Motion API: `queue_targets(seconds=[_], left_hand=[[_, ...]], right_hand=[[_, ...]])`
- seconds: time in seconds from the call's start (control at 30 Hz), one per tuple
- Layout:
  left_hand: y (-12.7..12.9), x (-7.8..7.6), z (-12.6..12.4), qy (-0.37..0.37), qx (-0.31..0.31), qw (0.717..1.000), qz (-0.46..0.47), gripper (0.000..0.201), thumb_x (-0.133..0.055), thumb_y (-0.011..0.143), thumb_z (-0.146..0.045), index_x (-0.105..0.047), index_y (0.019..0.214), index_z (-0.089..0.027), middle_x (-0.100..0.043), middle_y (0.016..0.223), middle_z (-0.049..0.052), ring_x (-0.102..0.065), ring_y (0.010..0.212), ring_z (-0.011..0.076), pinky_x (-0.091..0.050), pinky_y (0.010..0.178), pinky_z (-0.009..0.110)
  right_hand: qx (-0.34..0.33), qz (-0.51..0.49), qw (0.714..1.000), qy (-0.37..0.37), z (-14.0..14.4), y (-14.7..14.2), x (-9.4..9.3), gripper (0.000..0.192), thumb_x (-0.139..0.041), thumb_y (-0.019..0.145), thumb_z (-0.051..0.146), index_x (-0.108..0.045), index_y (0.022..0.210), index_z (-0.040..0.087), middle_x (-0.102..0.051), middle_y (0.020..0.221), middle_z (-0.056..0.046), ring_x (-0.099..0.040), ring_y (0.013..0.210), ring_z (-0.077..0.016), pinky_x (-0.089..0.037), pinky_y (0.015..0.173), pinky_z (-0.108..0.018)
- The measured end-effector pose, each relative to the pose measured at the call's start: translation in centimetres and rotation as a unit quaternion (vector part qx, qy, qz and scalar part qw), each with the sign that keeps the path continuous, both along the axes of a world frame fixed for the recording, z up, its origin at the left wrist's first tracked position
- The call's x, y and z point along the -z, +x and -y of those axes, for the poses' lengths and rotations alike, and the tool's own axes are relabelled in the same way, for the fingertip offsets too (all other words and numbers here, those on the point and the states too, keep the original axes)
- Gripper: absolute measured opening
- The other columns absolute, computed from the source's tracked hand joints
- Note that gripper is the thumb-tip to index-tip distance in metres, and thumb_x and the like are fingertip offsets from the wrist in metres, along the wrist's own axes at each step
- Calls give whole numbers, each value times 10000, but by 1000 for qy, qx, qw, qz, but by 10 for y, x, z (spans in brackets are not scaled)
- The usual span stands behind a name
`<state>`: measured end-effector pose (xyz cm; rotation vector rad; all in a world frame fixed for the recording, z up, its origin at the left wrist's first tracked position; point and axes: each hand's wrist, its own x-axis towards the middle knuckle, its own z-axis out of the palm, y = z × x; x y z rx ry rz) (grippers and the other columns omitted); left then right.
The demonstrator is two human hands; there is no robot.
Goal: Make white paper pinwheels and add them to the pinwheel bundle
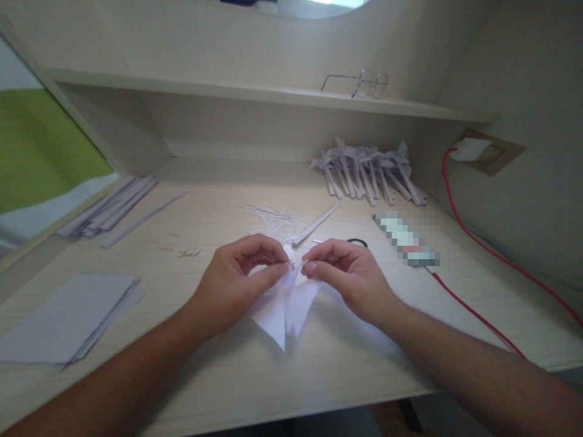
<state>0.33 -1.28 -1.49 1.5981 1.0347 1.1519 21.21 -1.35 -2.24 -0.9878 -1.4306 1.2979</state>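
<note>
Between both hands hangs a white paper pinwheel (273,318), its pointed flaps spread downward above the desk. At its upper left my left hand (241,273) is closed, thumb and forefinger pinching the paper. My right hand (344,270) pinches the paper at the upper right, fingertips close to those of the left. Fingers cover the middle of the pinwheel. Just beyond the hands lie a rolled paper stick (316,224) and a heap of thin paper strips (273,221). Scissors with a black handle (357,242) lie partly hidden behind my right hand.
Several pinwheels on paper sticks (368,173) are piled at the back right. Paper sticks (109,206) and a stack of paper sheets (73,315) lie left. A phone (405,238) with a red cable (478,331) is right. Glasses (364,84) rest on the shelf.
</note>
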Motion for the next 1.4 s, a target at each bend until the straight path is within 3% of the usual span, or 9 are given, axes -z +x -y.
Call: queue_targets(seconds=[0.17,0.5,0.77,1.07,1.4], left_hand=[[1,-2,0,-11,9,1000,5,43,-793,775,-201,-754,792,-194,-743,792,13,-673,771,159,-539,755,279],[-1,1,-1,-39,34,998,34,43,-790,793,-224,-764,813,-195,-732,789,14,-647,738,150,-510,694,262],[0,-3,0,-47,54,997,33,33,-746,819,-211,-769,816,-187,-733,796,12,-640,756,142,-496,708,254],[1,-3,-1,-60,54,997,7,48,-726,822,-229,-734,814,-182,-700,785,12,-613,750,150,-465,686,269],[2,-3,-2,-61,54,997,-14,40,-698,804,-204,-695,770,-183,-655,757,-8,-580,733,139,-433,678,266]], right_hand=[[5,53,998,24,3,0,1,73,-799,805,252,-779,848,196,-748,794,-20,-653,732,-150,-518,675,-287],[-31,-9,998,-50,2,-1,-2,125,-833,762,275,-767,830,193,-739,754,-3,-646,678,-130,-522,649,-273],[-37,0,998,-42,2,-1,-1,104,-825,767,259,-774,832,195,-746,773,-8,-655,713,-138,-530,679,-279],[-12,87,995,49,3,1,4,64,-789,839,262,-788,861,201,-761,833,-31,-675,778,-167,-529,708,-296],[-19,101,992,71,2,1,4,34,-781,842,227,-794,849,196,-756,821,-24,-667,781,-159,-507,729,-293]])
